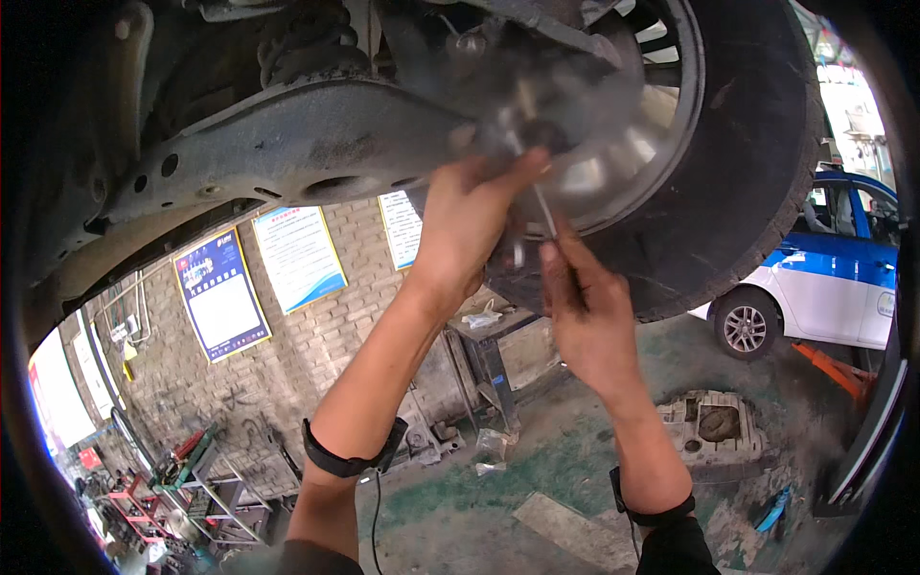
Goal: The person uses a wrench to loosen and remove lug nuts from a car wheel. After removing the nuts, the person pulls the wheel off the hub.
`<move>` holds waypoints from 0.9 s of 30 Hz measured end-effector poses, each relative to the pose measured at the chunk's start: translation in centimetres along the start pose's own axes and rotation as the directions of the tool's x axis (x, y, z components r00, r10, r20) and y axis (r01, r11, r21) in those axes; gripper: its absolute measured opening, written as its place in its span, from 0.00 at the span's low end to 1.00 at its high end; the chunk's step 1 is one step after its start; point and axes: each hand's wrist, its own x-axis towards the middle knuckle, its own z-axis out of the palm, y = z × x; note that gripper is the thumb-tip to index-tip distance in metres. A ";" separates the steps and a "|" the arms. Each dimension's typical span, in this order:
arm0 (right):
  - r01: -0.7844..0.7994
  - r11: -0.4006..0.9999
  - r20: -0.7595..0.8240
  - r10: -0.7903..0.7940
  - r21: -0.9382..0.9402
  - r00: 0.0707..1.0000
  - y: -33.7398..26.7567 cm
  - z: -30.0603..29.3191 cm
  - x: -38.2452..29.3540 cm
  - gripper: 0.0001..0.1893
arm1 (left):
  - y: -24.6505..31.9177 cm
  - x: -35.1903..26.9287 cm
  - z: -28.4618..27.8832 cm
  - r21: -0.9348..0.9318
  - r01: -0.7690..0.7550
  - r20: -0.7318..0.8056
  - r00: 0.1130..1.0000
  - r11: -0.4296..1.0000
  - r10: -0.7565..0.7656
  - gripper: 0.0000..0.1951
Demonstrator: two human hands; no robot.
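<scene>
Overhead, a metal suspension arm (316,136) runs to the inner side of a wheel with a brake disc (611,158) and a black tire (740,158). My left hand (474,208) is raised beside the end of the arm, its fingers near a blurred metal part at the hub; whether it grips that part I cannot tell. My right hand (589,302), lower and to the right, has its fingers closed on the lower end of a thin metal rod (544,205), which slants up towards the hub. The rod's upper end is blurred.
Behind stands a brick wall with posters (223,295) and a metal workbench (496,330). Tool carts (215,496) are at lower left. A blue and white car (826,280), an orange jack-like part (834,370) and a large cast part (711,431) on the floor are at right.
</scene>
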 end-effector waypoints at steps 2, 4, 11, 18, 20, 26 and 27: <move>0.015 0.985 0.156 -0.042 0.170 0.987 -0.9 -0.5 -1.2 0.26 | -0.4 0.1 0.6 -0.155 0.002 0.012 1.000 0.988 0.000 0.13; -0.326 0.802 0.270 0.213 0.500 0.939 -2.5 -1.0 -3.8 0.26 | -0.7 0.2 0.7 -0.104 0.001 -0.013 1.000 0.995 -0.002 0.14; -0.344 0.734 0.016 0.414 0.586 0.910 -0.7 0.1 -3.0 0.18 | -0.2 0.1 -0.2 0.018 -0.025 -0.095 0.995 1.000 0.027 0.25; -0.247 0.881 -0.085 0.305 0.403 0.949 1.2 2.2 1.2 0.17 | 0.8 -0.2 -0.8 0.087 -0.005 -0.064 0.998 0.996 0.011 0.27; -0.204 0.919 -0.132 0.261 0.336 0.956 1.0 2.9 1.3 0.16 | 0.8 -0.1 -0.6 0.075 -0.003 -0.088 0.996 0.997 0.010 0.25; 0.073 0.992 -0.239 -0.047 0.102 0.970 1.9 6.3 1.5 0.06 | 0.4 0.0 0.4 -0.001 -0.018 -0.136 0.991 1.000 0.017 0.23; 0.012 0.992 -0.212 0.015 0.127 0.977 2.1 7.2 1.6 0.07 | 0.3 0.1 0.6 -0.004 -0.027 -0.148 0.989 1.000 0.026 0.23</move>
